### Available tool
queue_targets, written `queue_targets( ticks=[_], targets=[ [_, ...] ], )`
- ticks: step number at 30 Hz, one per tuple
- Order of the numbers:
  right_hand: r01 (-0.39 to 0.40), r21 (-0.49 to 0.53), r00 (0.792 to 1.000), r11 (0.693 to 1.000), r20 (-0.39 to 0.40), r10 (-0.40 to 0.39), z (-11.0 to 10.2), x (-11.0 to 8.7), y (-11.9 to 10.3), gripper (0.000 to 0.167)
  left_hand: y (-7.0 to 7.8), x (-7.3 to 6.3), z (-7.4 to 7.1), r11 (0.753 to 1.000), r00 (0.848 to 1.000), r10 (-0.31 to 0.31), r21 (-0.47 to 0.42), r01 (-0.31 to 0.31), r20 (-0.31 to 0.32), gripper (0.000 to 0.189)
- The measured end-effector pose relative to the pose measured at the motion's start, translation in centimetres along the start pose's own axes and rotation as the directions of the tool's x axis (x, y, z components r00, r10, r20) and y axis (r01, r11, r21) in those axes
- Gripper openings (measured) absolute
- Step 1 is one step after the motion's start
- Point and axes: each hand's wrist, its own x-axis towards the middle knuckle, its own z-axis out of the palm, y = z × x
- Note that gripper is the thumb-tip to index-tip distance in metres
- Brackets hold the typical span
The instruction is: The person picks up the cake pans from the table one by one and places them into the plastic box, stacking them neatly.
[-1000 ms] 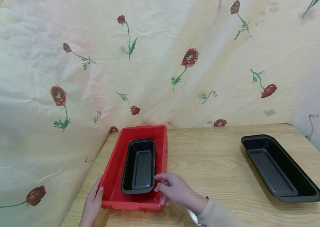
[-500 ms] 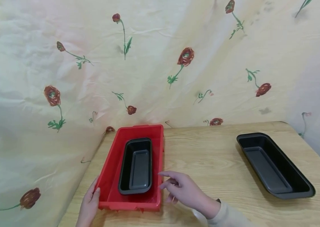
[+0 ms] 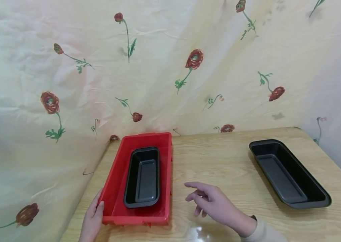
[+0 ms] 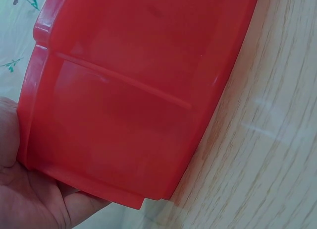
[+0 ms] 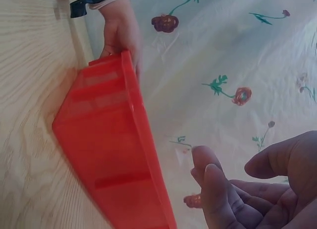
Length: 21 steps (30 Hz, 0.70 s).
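Tray (image 3: 165, 171), plain red, is gripped by the left hand (image 3: 92, 216), right hand (image 3: 214, 204) relaxed nearby.

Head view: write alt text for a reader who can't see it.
A person's left hand grips the near-left corner of a red tray with a dark pan inside, at a wood-grain table. The empty right hand is to the tray's right, and another dark pan sits farther right. A floral cloth hangs behind.
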Motion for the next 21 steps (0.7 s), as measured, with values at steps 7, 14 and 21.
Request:
queue_targets(
  ticks=[7, 14, 21],
  targets=[
    [-0.008, -0.023, 0.999, 1.0, -0.032, 0.007, -1.7, -1.4, 0.6, 0.042, -0.2, 0.1, -0.1, 1.0, 1.0, 0.005, -0.005, -0.005, 0.007, 0.057],
    [-0.056, -0.023, 0.997, 0.998, -0.048, 0.055, -3.1, -2.7, 1.0, 0.044, -0.1, 0.1, 0.0, 1.0, 1.0, -0.008, 0.0, 0.008, 0.008, 0.057],
    [-0.079, -0.043, 0.995, 0.996, -0.066, 0.076, -4.0, -3.9, 1.9, 0.044, -0.1, 0.0, 0.0, 1.0, 1.0, -0.011, 0.0, 0.011, 0.009, 0.057]
  ],
)
